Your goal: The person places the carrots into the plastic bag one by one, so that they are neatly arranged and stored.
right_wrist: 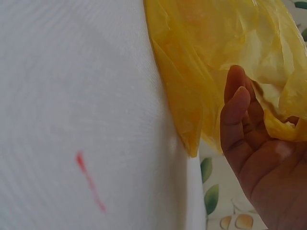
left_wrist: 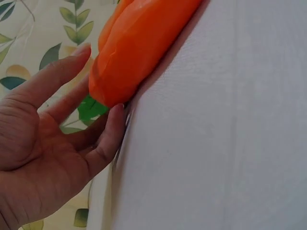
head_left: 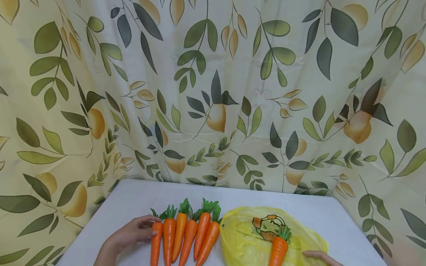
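Note:
Several orange carrots with green leafy tops lie side by side on the white table, leaves toward the back. My left hand [head_left: 134,232] is at the leftmost carrot [head_left: 156,242], fingertips right at its top end. In the left wrist view, the thumb and fingers of this hand [left_wrist: 53,139] spread loosely about the carrot's rounded end [left_wrist: 129,57]. A yellow plastic bag [head_left: 246,236] with a printed cartoon lies to the right, one carrot [head_left: 279,249] on it. My right hand [right_wrist: 259,158] touches the bag's right side with loosely bent fingers; bag film covers part of the thumb side.
A curtain [head_left: 213,111] printed with leaves and fruit hangs behind and at both sides of the white table [head_left: 146,192]. A short red mark [right_wrist: 88,179] shows on the tabletop in the right wrist view.

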{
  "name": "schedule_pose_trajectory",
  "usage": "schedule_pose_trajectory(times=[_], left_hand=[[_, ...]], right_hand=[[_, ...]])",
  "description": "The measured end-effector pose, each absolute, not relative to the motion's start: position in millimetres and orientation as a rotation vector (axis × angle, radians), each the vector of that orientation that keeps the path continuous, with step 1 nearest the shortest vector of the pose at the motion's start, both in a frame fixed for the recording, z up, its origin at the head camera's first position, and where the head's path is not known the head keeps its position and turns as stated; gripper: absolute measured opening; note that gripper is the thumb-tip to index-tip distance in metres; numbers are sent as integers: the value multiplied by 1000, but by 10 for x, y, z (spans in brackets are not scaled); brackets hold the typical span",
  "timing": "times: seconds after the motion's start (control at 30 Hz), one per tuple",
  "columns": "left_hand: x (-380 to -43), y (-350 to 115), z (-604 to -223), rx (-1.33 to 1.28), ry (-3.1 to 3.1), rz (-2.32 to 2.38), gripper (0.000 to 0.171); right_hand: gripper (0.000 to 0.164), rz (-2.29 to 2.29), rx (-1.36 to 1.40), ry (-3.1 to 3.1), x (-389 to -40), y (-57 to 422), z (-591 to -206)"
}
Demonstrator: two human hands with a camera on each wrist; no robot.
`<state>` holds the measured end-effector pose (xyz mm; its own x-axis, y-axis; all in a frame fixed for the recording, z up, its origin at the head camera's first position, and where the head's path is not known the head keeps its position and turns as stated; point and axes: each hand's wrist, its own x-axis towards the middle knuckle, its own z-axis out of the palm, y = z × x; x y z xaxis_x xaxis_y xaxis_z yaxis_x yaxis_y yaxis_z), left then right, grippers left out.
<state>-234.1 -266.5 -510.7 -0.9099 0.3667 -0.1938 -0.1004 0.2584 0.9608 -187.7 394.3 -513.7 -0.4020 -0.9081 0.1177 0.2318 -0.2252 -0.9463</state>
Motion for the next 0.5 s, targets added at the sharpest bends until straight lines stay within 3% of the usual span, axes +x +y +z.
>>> schedule_pose_trajectory(times=[0.5], left_hand=[[-2353,-2577,-5109,238,2376,1609,48]], right_hand=[[64,-1756,-813,1255,-1831,3933,-5083]])
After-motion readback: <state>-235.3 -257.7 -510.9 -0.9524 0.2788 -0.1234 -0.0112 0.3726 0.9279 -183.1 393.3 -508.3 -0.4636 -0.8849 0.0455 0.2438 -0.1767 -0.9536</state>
